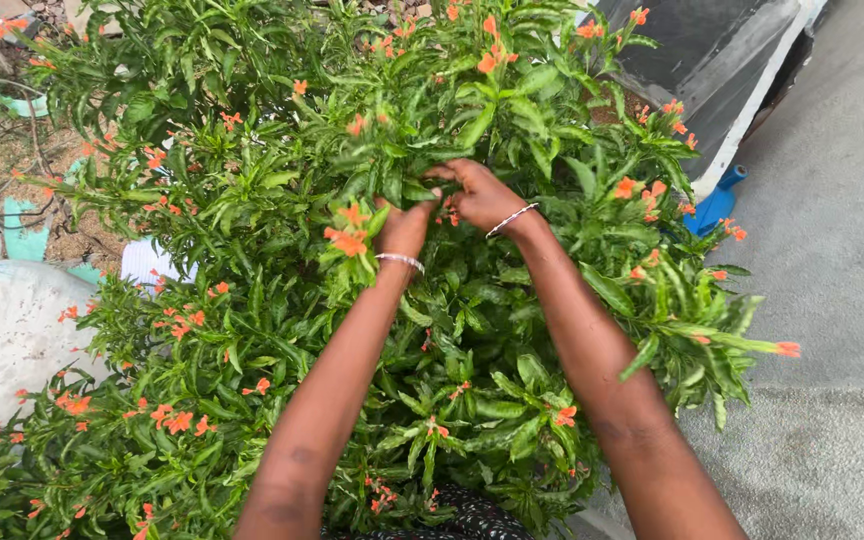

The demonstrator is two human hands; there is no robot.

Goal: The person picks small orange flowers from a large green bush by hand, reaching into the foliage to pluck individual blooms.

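Both hands meet deep in the bush (282,200), and from my remote seat I see the left hand (404,228) curled shut among the leaves, just beside a cluster of orange flowers (349,238); what its grip has hold of I cannot tell, since foliage hides the fingers. My right hand (480,195) bends its fingers in a pinch onto a leafy stem (414,188) at the top of the shrub, thumb and fingertips touching the green. Each wrist carries a thin silver bangle (399,260). The two hands sit nearly touching, right slightly above left, with both forearms stretched forward over the plant. The bush fills most of the view, its long narrow leaves dotted with small orange blooms on every side. Grey pavement (842,300) runs along the right edge. A blue object (717,200) lies at the foot of a dark panel with a white rim (722,60) at upper right. Bare soil (2,160) and a pale rounded stone (2,330) show at left.
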